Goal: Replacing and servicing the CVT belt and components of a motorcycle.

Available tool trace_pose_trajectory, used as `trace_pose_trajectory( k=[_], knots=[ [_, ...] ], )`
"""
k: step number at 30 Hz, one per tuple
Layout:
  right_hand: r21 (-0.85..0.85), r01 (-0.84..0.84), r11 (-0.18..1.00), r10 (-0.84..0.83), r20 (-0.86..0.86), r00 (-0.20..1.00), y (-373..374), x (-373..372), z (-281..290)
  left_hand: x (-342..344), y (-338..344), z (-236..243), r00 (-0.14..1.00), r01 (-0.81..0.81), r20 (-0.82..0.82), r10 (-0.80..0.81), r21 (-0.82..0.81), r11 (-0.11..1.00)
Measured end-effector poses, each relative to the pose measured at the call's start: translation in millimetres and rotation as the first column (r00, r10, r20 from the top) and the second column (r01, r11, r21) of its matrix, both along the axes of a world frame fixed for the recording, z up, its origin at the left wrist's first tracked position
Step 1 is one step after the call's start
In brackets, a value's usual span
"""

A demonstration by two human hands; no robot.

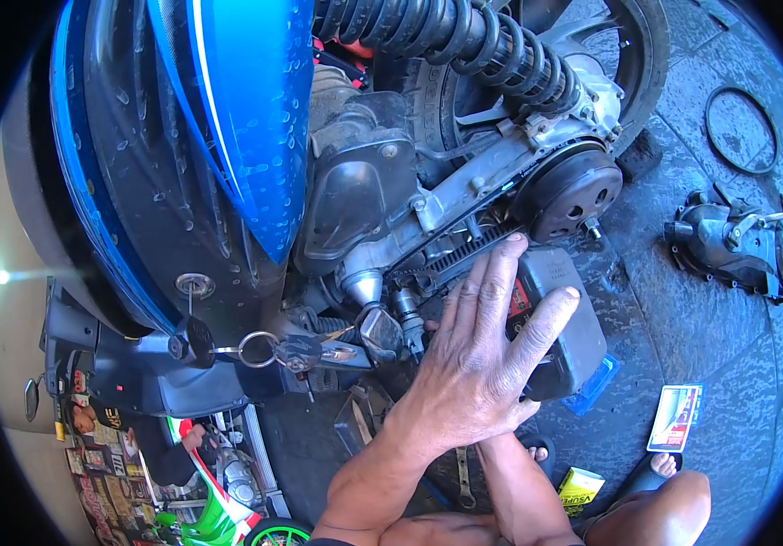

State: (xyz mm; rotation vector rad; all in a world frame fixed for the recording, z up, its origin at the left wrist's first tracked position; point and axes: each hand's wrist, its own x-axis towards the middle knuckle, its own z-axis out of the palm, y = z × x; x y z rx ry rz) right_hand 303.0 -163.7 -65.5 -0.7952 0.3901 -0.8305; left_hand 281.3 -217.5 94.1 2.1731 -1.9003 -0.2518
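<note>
My left hand (478, 341) reaches up and right with its back showing. Its fingers are stretched out and its thumb stands apart. It lies over a black boxy block (569, 323) with a red label, perhaps part of a power tool; whether palm and block touch is hidden. My right forearm (523, 496) passes beneath the left wrist, so the right hand is almost wholly covered. Just beyond the fingertips are a toothed drive belt (469, 250) and a round dark clutch drum (569, 191) on a scooter's exposed transmission case. A chrome socket-like cylinder (405, 303) shows left of the hand.
A blue scooter body panel (241, 118) fills the upper left, keys (296, 352) hanging from its lock. Rightward on the dark floor lie a black ring (742, 130), a removed engine cover (742, 241), a printed card (676, 419) and a yellow packet (580, 491). Another person's hand (193, 437) is by a green motorbike.
</note>
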Motion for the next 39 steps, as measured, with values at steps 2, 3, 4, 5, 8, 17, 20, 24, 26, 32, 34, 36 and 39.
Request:
trace_pose_trajectory(
  k=[2,3,4,5,8,17,20,24,26,32,34,36,39],
  knots=[
    [0.006,0.002,1.0,-0.002,0.005,1.0,-2,0,-2,0,1,-5,1.0,0.01,0.003,-0.01,-0.004,1.0],
    [0.009,0.003,1.0,-0.003,0.008,1.0,-4,0,-3,0,1,-7,1.0,0.017,0.008,-0.017,-0.006,1.0],
    [0.014,0.003,1.0,-0.004,0.01,1.0,-4,0,-3,0,0,-6,1.0,0.02,0.007,-0.02,-0.006,1.0],
    [0.02,0.004,1.0,-0.004,0.013,1.0,-4,-1,-3,0,0,-5,1.0,0.016,0.006,-0.016,0.006,1.0],
    [0.036,0.004,0.999,-0.005,0.025,1.0,-5,-2,-3,0,0,-3,1.0,0.017,0.01,-0.017,0.02,1.0],
    [0.074,-0.007,0.997,0.002,0.071,0.997,-4,-8,1,1,-1,6,1.0,-0.004,-0.007,0.004,0.008,1.0],
    [0.092,-0.019,0.996,0.011,0.082,0.997,0,-9,2,2,1,6,0.999,-0.015,-0.041,0.017,0.041,0.999],
    [0.115,-0.041,0.992,0.031,0.087,0.996,4,-11,-6,2,-1,-5,1.0,0.0,-0.029,0.0,0.013,1.0],
    [0.134,-0.043,0.99,0.031,0.089,0.996,7,-11,-9,2,-2,-7,0.999,0.02,-0.027,-0.019,0.035,0.999],
    [0.183,-0.061,0.981,0.043,0.096,0.994,12,-13,-18,5,-4,-5,0.999,0.017,-0.045,-0.016,0.025,1.0],
    [0.198,-0.064,0.978,0.044,0.104,0.994,13,-13,-20,5,-5,-5,0.999,0.027,-0.045,-0.026,0.025,0.999],
    [0.212,-0.062,0.975,0.04,0.108,0.993,14,-15,-22,4,-6,-5,0.999,0.02,-0.049,-0.017,0.052,0.998],
    [0.239,-0.059,0.969,0.031,0.117,0.993,17,-16,-21,3,-6,-3,1.0,0.011,-0.023,-0.01,0.06,0.998]
  ],
)
